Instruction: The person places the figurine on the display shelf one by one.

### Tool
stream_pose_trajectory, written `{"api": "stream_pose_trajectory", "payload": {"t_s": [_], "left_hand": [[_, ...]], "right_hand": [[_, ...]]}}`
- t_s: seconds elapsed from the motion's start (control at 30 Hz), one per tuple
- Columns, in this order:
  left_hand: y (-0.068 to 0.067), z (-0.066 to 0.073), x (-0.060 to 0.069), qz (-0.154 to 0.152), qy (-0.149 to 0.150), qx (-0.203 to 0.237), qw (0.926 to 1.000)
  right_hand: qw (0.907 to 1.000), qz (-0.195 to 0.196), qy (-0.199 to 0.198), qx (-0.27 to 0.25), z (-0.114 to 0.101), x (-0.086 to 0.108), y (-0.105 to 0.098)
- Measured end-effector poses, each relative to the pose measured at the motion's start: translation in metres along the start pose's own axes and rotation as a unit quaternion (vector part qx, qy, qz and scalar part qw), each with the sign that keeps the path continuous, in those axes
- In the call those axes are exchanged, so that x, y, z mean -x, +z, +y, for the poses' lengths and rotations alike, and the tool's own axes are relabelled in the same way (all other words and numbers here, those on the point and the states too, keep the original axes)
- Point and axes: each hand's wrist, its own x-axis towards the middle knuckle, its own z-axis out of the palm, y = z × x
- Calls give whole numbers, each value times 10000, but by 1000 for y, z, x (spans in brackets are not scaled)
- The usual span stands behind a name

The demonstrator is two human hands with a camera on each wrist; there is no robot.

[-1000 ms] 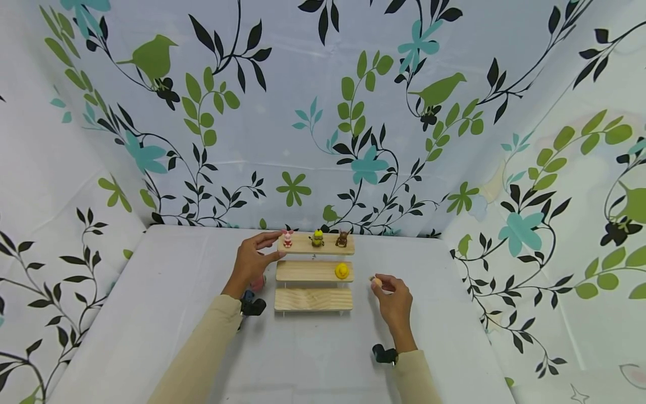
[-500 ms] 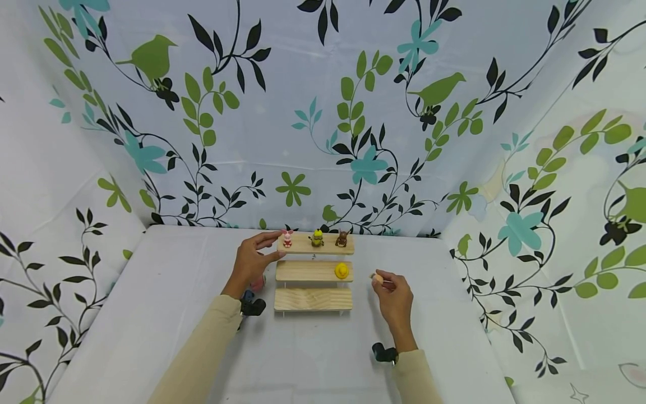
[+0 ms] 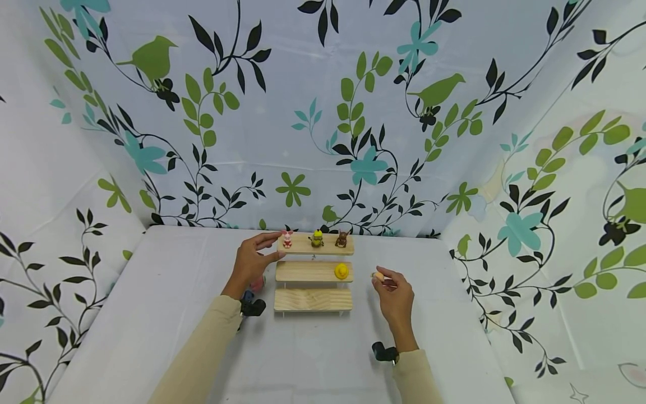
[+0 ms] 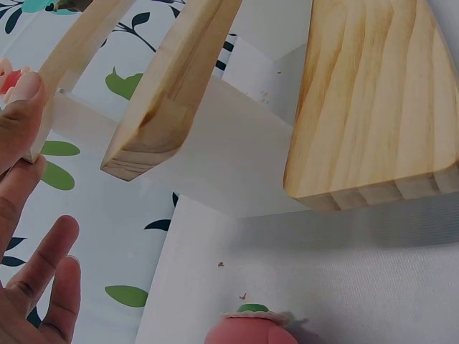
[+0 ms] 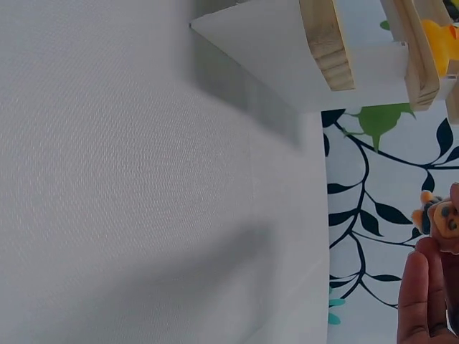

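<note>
A three-tier wooden display shelf [image 3: 308,271] stands on the table. My left hand [image 3: 250,262] grips the left end of its top board [image 3: 328,247], thumb and a finger on either side, as the left wrist view shows. To the right of the shelf, my right hand [image 3: 395,297] pinches a small orange-and-black animal figurine [image 5: 445,218] above the table, partly cut off by the frame edge in the right wrist view. On the top board stand a pink figurine [image 3: 287,239], a green-yellow one [image 3: 317,238] and a brown one [image 3: 341,239]. A yellow duck-like figurine [image 3: 341,271] sits at the middle board's right end.
A round pink object [image 4: 251,330] with a green top lies on the table left of the shelf, partly behind my left wrist in the head view. The white table [image 3: 313,359] meets a leaf-patterned cloth backdrop [image 3: 282,112] just behind the shelf.
My right hand has shifted very slightly up and to the right, and the figurine in its fingers has turned a little. The left hand and the shelf have stayed put.
</note>
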Motion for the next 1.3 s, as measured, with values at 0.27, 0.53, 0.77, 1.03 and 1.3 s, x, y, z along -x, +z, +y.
{"api": "stream_pose_trajectory", "payload": {"t_s": [0.27,0.53,0.77,1.03,1.3], "left_hand": [[0,-2,0,-18,44,40,10000],[0,-2,-1,-20,33,46,10000],[0,-2,-1,-24,22,63,10000],[0,-2,0,-20,51,43,10000],[1,-2,0,-20,7,84,10000]], "right_hand": [[9995,-102,-24,-300,-4,0,-1],[9970,-135,-101,-757,-8,1,-2],[9942,-235,-152,-1035,-16,1,-3],[9930,-296,-290,-1104,-25,0,-5],[9922,-394,-399,-1111,-33,0,-5]]}}
